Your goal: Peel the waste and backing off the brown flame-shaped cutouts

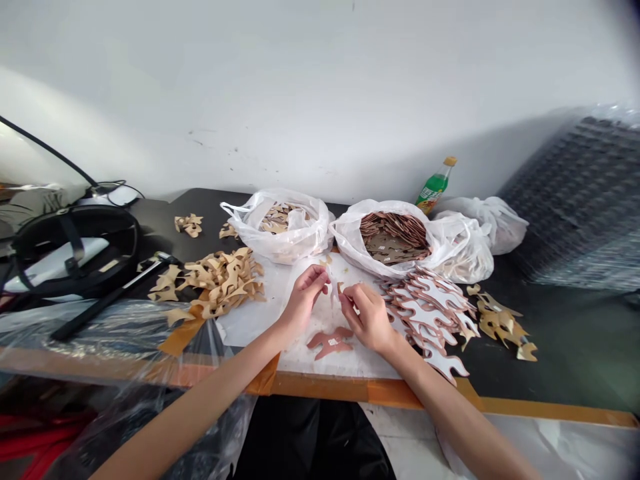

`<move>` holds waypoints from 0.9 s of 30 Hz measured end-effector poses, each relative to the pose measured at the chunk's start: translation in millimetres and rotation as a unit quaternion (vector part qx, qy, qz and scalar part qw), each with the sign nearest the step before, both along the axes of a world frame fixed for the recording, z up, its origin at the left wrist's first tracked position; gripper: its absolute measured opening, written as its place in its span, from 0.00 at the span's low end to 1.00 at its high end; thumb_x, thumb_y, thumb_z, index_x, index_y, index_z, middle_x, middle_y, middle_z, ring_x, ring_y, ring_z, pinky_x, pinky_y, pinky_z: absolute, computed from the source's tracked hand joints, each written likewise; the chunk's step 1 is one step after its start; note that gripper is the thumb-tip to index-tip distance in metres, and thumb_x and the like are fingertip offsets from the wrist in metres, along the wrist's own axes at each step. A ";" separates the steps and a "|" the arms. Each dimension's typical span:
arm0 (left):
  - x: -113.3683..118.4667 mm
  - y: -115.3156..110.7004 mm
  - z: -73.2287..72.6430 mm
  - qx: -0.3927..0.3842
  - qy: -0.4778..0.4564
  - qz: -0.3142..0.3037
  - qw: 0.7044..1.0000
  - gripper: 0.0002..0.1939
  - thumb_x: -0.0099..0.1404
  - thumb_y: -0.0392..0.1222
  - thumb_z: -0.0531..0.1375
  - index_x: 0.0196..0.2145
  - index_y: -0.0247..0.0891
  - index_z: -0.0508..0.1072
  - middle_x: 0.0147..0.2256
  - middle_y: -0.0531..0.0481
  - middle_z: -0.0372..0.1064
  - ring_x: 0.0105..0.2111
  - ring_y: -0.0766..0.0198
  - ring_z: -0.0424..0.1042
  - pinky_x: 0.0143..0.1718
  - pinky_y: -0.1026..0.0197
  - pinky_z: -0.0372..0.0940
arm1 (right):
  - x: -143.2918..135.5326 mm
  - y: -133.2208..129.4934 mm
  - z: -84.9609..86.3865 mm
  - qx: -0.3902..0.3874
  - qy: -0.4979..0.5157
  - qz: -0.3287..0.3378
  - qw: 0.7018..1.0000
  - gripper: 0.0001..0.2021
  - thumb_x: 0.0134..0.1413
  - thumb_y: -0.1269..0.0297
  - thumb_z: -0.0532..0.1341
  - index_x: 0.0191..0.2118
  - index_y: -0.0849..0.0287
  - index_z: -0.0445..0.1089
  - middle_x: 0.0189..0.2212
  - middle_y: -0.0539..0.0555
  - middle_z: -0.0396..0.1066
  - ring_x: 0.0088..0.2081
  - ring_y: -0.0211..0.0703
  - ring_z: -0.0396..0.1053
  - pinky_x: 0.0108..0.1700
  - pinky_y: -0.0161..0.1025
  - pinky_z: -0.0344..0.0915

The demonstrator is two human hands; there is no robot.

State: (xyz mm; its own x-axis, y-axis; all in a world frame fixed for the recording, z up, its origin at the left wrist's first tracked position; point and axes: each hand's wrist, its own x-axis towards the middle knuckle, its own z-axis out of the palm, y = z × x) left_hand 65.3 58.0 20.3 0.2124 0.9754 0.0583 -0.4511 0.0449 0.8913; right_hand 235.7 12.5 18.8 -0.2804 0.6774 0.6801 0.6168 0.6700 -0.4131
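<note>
My left hand (306,293) and my right hand (367,315) meet over a white sheet (260,313) on the table, both pinching one small white cut-out piece (334,288) between their fingertips. Just below the hands a reddish-brown cut-out (330,343) lies flat on the sheet. To the right a row of overlapping white and brown cut-outs (430,310) fans out. To the left sits a heap of tan backing scraps (220,283).
Two white plastic bags (280,227) (400,237) with cut-outs stand behind the hands, a third bag (493,220) and a green bottle (434,187) farther right. Gold scraps (500,327) lie at right. A black round device (70,247) and cables are at left, wrapped stacks (580,200) at right.
</note>
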 end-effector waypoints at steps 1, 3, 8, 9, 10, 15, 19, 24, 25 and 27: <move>-0.4 0.5 0.3 -0.005 -0.007 -0.004 1.000 0.13 0.64 0.48 0.71 0.33 0.39 0.74 0.31 0.54 0.66 0.31 0.66 0.64 0.37 0.64 0.61 | 0.1 -0.1 -0.1 0.000 -0.001 -0.001 1.000 0.07 0.71 0.71 0.55 0.39 0.54 0.64 0.30 0.52 0.69 0.30 0.43 0.65 0.34 0.40 0.61; -1.4 2.0 -0.3 -0.016 -0.020 -0.009 1.000 0.13 0.64 0.48 0.71 0.34 0.39 0.74 0.32 0.53 0.67 0.32 0.67 0.64 0.37 0.64 0.62 | 0.2 -0.3 -0.4 0.004 -0.002 -0.002 1.000 0.07 0.71 0.71 0.55 0.39 0.54 0.64 0.29 0.51 0.68 0.30 0.43 0.65 0.34 0.40 0.60; -3.0 5.7 -4.1 -0.029 -0.042 -0.005 0.999 0.12 0.64 0.47 0.71 0.35 0.38 0.75 0.33 0.53 0.69 0.33 0.67 0.66 0.36 0.65 0.62 | 0.9 -1.0 -1.2 0.012 -0.002 0.002 1.000 0.07 0.72 0.70 0.55 0.39 0.54 0.63 0.29 0.51 0.67 0.30 0.43 0.64 0.34 0.40 0.60; -3.1 6.2 -4.4 -0.032 -0.047 -0.004 0.998 0.12 0.64 0.47 0.71 0.35 0.38 0.75 0.33 0.53 0.69 0.33 0.68 0.67 0.36 0.66 0.62 | 1.0 -1.1 -1.2 0.012 -0.002 0.004 1.000 0.07 0.72 0.70 0.54 0.39 0.54 0.63 0.29 0.51 0.67 0.30 0.43 0.64 0.34 0.40 0.60; -3.2 6.7 -4.5 -0.036 -0.055 -0.002 0.998 0.13 0.63 0.47 0.72 0.35 0.38 0.75 0.33 0.53 0.69 0.32 0.68 0.67 0.36 0.66 0.62 | 1.0 -1.3 -1.3 0.013 -0.002 0.006 1.000 0.07 0.73 0.70 0.54 0.39 0.54 0.62 0.29 0.50 0.66 0.30 0.43 0.64 0.34 0.40 0.60; -6.8 12.2 -4.3 -0.069 -0.098 0.017 0.993 0.14 0.59 0.44 0.74 0.34 0.38 0.74 0.30 0.55 0.68 0.31 0.68 0.68 0.34 0.66 0.63 | -0.1 -2.3 0.6 0.018 -0.002 0.015 1.000 0.07 0.72 0.70 0.54 0.39 0.53 0.61 0.28 0.50 0.65 0.29 0.43 0.63 0.33 0.40 0.58; -13.7 21.3 -5.4 -0.090 -0.135 0.042 0.986 0.15 0.57 0.42 0.75 0.32 0.38 0.73 0.30 0.56 0.69 0.30 0.69 0.68 0.33 0.66 0.63 | -1.4 -4.1 3.8 0.033 -0.001 0.036 0.999 0.07 0.72 0.71 0.54 0.39 0.53 0.60 0.28 0.49 0.64 0.29 0.42 0.62 0.33 0.39 0.58; -21.8 31.0 -3.6 -0.097 -0.177 0.089 0.975 0.17 0.55 0.40 0.77 0.33 0.39 0.72 0.30 0.56 0.69 0.30 0.69 0.70 0.32 0.66 0.64 | -0.8 -5.9 4.9 0.047 0.006 0.054 0.997 0.07 0.71 0.71 0.55 0.39 0.53 0.61 0.27 0.49 0.64 0.29 0.42 0.61 0.33 0.39 0.57; -23.8 32.9 -1.6 -0.088 -0.180 0.099 0.975 0.17 0.56 0.41 0.76 0.34 0.39 0.71 0.30 0.55 0.69 0.30 0.69 0.70 0.33 0.67 0.65 | -0.7 -6.0 4.7 0.047 0.005 0.057 0.997 0.07 0.71 0.70 0.56 0.38 0.53 0.61 0.27 0.48 0.63 0.29 0.42 0.61 0.33 0.40 0.57; -30.4 37.6 4.9 -0.049 -0.172 0.123 0.976 0.17 0.57 0.43 0.76 0.34 0.39 0.71 0.31 0.55 0.68 0.31 0.69 0.69 0.33 0.67 0.65 | -1.3 -6.1 4.4 0.030 0.004 0.057 0.998 0.08 0.72 0.69 0.56 0.37 0.54 0.62 0.27 0.48 0.63 0.28 0.41 0.61 0.34 0.39 0.58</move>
State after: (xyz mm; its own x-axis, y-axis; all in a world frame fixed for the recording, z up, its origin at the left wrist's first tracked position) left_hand 34.9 95.7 25.1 -0.0455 0.9989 -0.0109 -0.7311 -0.0259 0.6818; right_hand 234.4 6.5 23.2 -0.3488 0.5986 0.7211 0.5317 0.7600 -0.3737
